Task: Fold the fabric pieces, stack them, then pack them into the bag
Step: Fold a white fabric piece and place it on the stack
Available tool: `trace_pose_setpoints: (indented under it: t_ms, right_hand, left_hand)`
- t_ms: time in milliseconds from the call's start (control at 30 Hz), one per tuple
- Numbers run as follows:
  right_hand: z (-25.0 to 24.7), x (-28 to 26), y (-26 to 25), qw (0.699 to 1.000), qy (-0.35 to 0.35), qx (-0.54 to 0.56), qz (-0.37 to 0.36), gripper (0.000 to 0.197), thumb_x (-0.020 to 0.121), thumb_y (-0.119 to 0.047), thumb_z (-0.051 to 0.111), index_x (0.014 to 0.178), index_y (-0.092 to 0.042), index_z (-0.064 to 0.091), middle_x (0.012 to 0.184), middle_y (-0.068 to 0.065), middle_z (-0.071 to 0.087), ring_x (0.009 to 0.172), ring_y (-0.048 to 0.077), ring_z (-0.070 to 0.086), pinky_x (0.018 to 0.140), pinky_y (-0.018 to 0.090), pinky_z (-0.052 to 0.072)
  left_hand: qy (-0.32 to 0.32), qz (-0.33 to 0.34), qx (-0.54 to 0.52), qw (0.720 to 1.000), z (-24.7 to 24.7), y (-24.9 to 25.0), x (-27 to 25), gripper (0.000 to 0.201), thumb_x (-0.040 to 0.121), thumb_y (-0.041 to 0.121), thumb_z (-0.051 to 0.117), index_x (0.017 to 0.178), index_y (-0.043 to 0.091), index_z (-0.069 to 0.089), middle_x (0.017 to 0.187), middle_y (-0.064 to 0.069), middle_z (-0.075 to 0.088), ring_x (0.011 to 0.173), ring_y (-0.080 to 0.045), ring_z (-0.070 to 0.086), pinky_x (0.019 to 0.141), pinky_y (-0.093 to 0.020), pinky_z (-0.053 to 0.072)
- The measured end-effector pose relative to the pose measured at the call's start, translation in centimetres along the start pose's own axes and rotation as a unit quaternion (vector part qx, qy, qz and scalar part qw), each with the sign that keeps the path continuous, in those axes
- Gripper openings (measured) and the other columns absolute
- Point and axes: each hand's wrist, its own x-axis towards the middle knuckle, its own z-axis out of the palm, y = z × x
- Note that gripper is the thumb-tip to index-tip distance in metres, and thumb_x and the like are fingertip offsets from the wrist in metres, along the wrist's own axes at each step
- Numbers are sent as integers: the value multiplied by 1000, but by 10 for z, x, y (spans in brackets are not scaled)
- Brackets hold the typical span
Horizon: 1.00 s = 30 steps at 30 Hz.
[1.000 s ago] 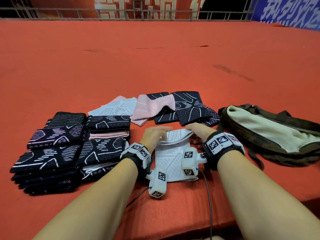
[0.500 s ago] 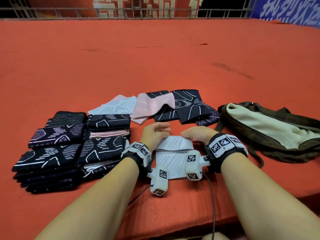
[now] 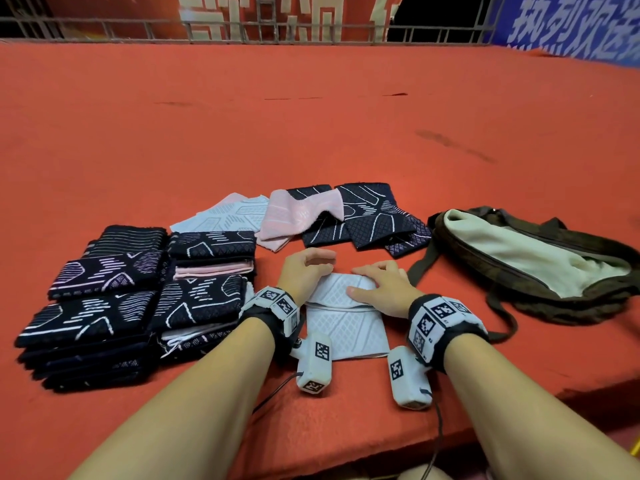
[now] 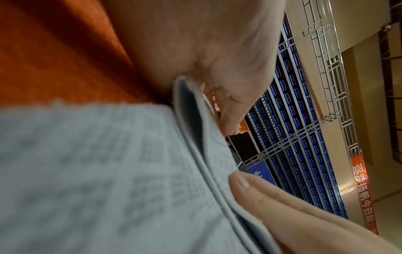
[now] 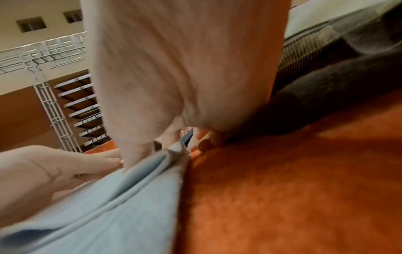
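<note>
A white patterned fabric piece (image 3: 346, 320) lies near the table's front edge, its far half folded toward me over the near half. My left hand (image 3: 306, 271) is at the fold's far left corner with curled fingers, and the left wrist view shows the fabric edge (image 4: 187, 103) pinched in it. My right hand (image 3: 379, 284) lies flat on the folded layer and presses it down. In the right wrist view its thumb rests on the fabric (image 5: 130, 206). The open brown bag (image 3: 519, 258) with a pale lining lies to the right.
Two groups of folded dark and pink pieces (image 3: 104, 306) (image 3: 211, 271) are stacked at the left. Unfolded pieces lie behind my hands: a white one (image 3: 228, 216), a pink one (image 3: 294, 216) and dark ones (image 3: 374, 216). The bag's strap (image 3: 498, 306) loops beside my right wrist.
Both hands brought the white piece's far edge toward me and laid it over the near half. The right hand went from gripping the edge to lying flat on the fold.
</note>
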Motion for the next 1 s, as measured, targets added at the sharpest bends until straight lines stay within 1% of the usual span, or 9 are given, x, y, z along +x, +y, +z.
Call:
trace_pose_setpoints:
  t_ms: [167,233,300,400,500,567,633,867,1000]
  right_hand:
    - [2,12,7,998,41,44,-4,34,91,-48,68,122,-38,64,129,3,43,135,26,37,116,37,27]
    - [4,12,6,997,50,55,-6,31,92,-47,66,123,-39,65,130,4,45,135,26,37,116,37,27]
    - [5,8,7,996,54,68,-16,32,98,-41,59,130,-43,61,128,-3,41,136,24,33,117,34,22]
    - [8,-4,9,997,49,39,-44,41,105,-34,46,144,-45,49,143,-8,38,137,23,26,115,29,14]
    - [13,-10,2,995,17,-95,-30,51,106,-47,32,157,-46,25,169,-5,11,150,28,6,122,43,4]
    - [18,-9,-3,987,-3,-161,-8,57,106,-53,21,161,-44,7,171,-5,-8,155,26,-16,122,51,-11]
    - [20,-6,-5,985,-25,-172,3,61,106,-55,17,161,-40,-3,170,-3,-16,153,21,-26,121,54,-19]
    - [8,10,-7,983,-95,-151,41,65,104,-59,23,160,-42,-5,168,-6,-23,154,16,-24,122,53,-14]
    - [1,13,-7,982,-64,-171,38,57,105,-54,25,159,-49,8,171,-10,-6,156,17,-8,121,51,1]
  left_hand:
    - [-10,-5,-11,1000,0,3,-2,25,88,-3,67,106,13,75,104,-2,75,84,-7,67,66,-9,49]
    - [-17,5,18,1000,1,4,-3,26,88,-4,67,110,10,74,105,-1,74,80,-3,65,64,-7,47]
    - [-29,20,41,999,1,4,-3,27,88,-6,66,110,9,74,104,1,73,84,0,65,70,-6,48]
    - [-62,33,93,993,2,4,-4,30,89,-6,63,106,14,76,103,6,73,90,4,64,77,-3,46]
    - [-73,33,127,989,2,7,-5,33,88,-7,61,105,16,76,102,10,71,91,7,62,76,-1,45]
    - [-74,36,134,988,2,8,-5,33,88,-7,60,105,17,76,102,12,70,92,8,61,75,0,44]
    - [-71,34,135,988,2,8,-5,32,89,-6,61,105,18,75,103,12,70,94,5,61,75,0,44]
    - [-67,8,99,993,-1,12,-4,29,93,-2,60,113,13,74,105,7,71,92,3,62,78,-7,46]
    - [-69,13,101,992,-3,13,-6,30,91,-5,61,112,14,73,111,4,71,103,-6,64,96,-19,48]
